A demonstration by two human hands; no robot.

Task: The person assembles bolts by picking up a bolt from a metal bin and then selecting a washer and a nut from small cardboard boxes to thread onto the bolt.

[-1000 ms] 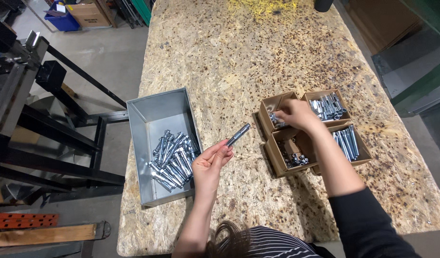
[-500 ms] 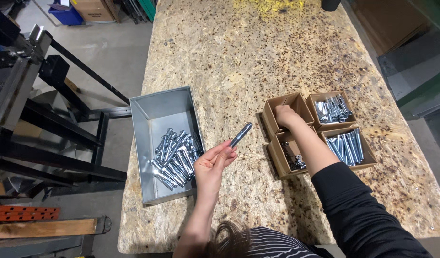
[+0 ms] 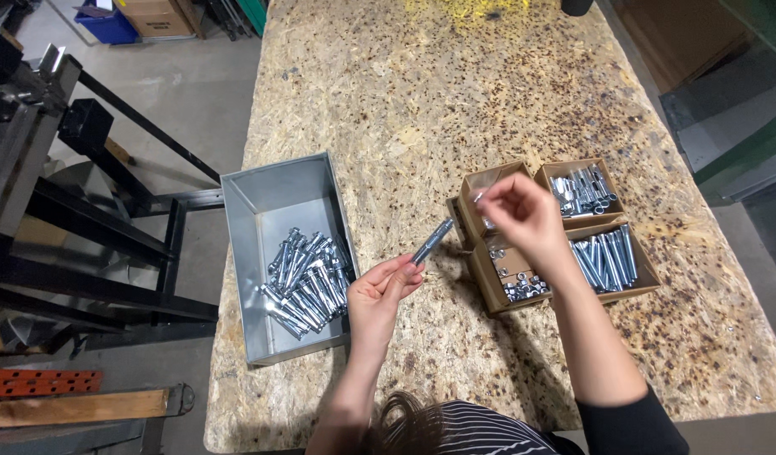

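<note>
Raised since half a second ago, right hand (image 3: 527,219) now pinches a small silver piece above the brown cardboard compartment boxes (image 3: 497,282). Left hand (image 3: 379,295), at its 8 o'clock, grasps a zinc-plated steel bolt (image 3: 432,242); grey metal tray (image 3: 262,211) beyond. Judged step: fitting; next calls for aligning piece with bolt tip.

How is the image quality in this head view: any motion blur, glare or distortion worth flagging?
Head view: the right hand is motion-blurred at its fingertips above the cardboard boxes; the left hand and its bolt are sharp. Light is even, with soft shadows under the arms; bright glare on the metal tray wall. The tabletop edges splay out from the wide lens.
</note>
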